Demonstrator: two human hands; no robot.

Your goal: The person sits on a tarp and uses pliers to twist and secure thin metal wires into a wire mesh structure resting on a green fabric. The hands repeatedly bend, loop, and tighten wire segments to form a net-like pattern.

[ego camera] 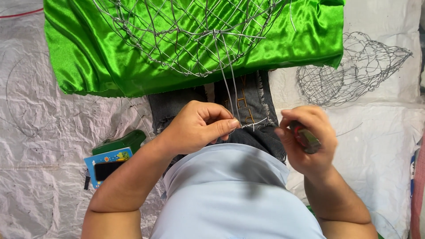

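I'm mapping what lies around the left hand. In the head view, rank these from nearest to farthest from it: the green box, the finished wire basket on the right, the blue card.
From the left hand:
1. Green box, just left of the wrist.
2. Blue card, lower left, below the box.
3. Finished wire basket, far upper right on the white sheet.

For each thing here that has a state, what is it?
left hand: pinching thin wire strands
wire strands: taut, running up to the frame
wire frame: unfinished, lying on green satin cloth
right hand: closed around a red-handled tool
second wire frame: on its side, untouched
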